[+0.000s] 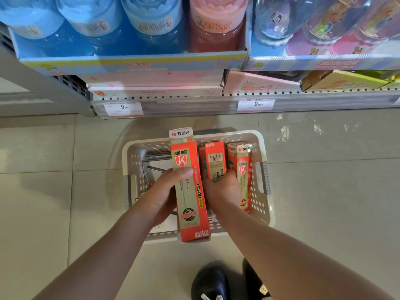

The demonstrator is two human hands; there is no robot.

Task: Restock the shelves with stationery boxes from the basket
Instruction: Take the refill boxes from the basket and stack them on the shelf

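A white perforated basket (pixel 263 204) stands on the floor below the shelf. My left hand (pixel 164 191) grips a long red and gold refill box (pixel 187 191), lifted above the basket. My right hand (pixel 223 188) reaches into the basket and closes around a second red box (pixel 214 159) with a barcode on it. A third red box (pixel 241 167) leans against the basket's right side, beside my right hand. Papers lie in the basket's left part, partly hidden by my left hand.
The shelf edge (pixel 194 105) with price tags runs across above the basket. Pink flat boxes (pixel 155 83) and trays of blue and pink jars (pixel 151 29) fill the shelves. My dark shoes (pixel 211 280) stand at the bottom. Tiled floor lies on both sides.
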